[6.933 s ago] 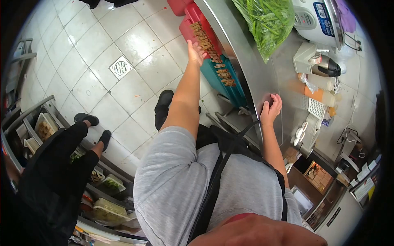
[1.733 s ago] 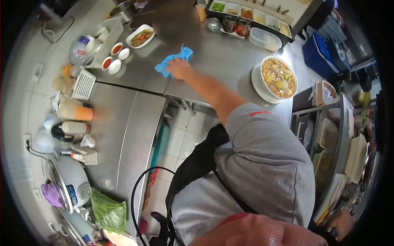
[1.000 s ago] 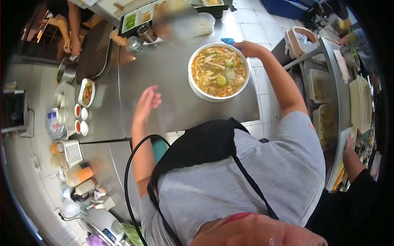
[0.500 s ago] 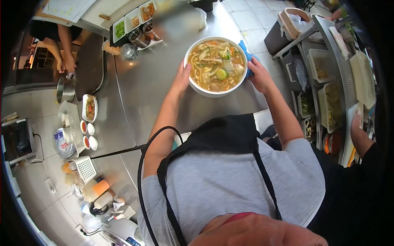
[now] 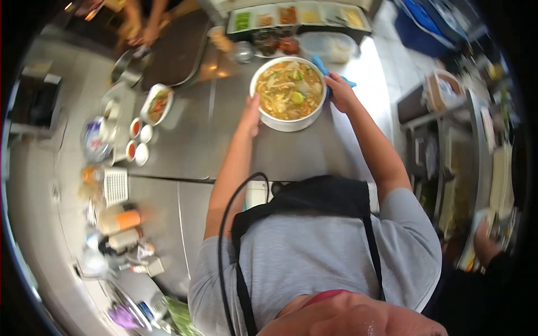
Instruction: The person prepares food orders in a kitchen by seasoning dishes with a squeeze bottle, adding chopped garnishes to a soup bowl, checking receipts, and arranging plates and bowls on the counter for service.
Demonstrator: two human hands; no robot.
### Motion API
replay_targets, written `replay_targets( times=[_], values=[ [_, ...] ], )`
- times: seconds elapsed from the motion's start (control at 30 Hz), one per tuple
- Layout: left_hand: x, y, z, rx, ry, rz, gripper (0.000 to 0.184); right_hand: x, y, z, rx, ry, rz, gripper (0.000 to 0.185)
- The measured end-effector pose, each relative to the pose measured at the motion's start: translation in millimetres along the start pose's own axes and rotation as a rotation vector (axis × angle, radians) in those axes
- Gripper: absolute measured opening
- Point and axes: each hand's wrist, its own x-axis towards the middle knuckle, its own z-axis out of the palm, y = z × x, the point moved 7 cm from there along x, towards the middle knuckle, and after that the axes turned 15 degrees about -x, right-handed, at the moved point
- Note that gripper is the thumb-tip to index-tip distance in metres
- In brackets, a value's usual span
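A large white bowl of noodle soup with vegetables is held level above the steel counter. My left hand grips its left side, fingers closed against the wall. At the opposite side my right hand holds the bowl, with a blue cloth between hand and rim. Part of the cloth sticks out past the fingers. Both hands' far fingers are hidden by the bowl.
Topping trays and a lidded plastic tub line the counter's back. On the left sit a white dish of food, sauce cups and a white basket. Shelving and another person's hand are at right.
The view has turned to the right, bringing more of the topping trays and a plastic tub into sight. The bowl stays in both hands, now nearer the tub.
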Motion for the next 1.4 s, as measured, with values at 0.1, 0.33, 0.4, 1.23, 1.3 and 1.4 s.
replay_targets(
  times=[0.1, 0.33, 0.4, 1.23, 1.3, 1.4],
  values=[
    [16, 4, -44, -0.088, 0.081, 0.090, 0.044, 24, -13, 39, -0.154, -0.033, -0.136, 0.040],
    [11, 11, -101, -0.206, 0.354, 0.323, 0.046, 28, 31, 102, -0.046, 0.039, 0.045, 0.021],
    [4, -2, -104, -0.264, 0.490, 0.323, 0.047, 23, 53, 117, 0.063, 0.017, -0.108, 0.026],
    [17, 31, -157, -0.202, 0.426, 0.445, 0.038, -54, 35, 168, -1.178, -0.004, -0.482, 0.035],
    [18, 27, -143, -0.205, 0.249, 0.405, 0.037, -56, 38, 172, -1.153, -0.146, -0.591, 0.032],
    [-1, 20, -136, -0.303, 0.300, 0.379, 0.037, -46, 37, 141, -0.960, -0.162, -0.721, 0.027]
  ],
)
